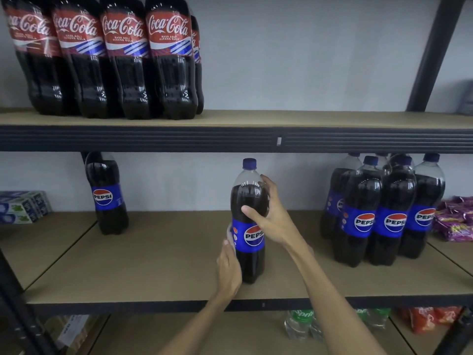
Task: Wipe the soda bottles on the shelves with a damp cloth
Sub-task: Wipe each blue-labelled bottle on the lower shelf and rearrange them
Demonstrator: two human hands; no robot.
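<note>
A Pepsi bottle [247, 226] is stood upright on the middle shelf [153, 265], at the centre of the view. It is gripped by both hands. The right hand [271, 216] is wrapped round its dark shoulder above the label, with fingers [268, 185] curled behind and thumb in front. The left hand [229, 267] is held against its lower left side, fingers curled onto the label. A lone Pepsi [106, 198] is seen at 9 o'clock and a Pepsi cluster [378, 216] at 3 o'clock. Cokes [122, 60] are lined up on the top shelf [307, 119] at 11 o'clock. Sprite bottles [302, 324] are glimpsed at 5 o'clock.
</note>
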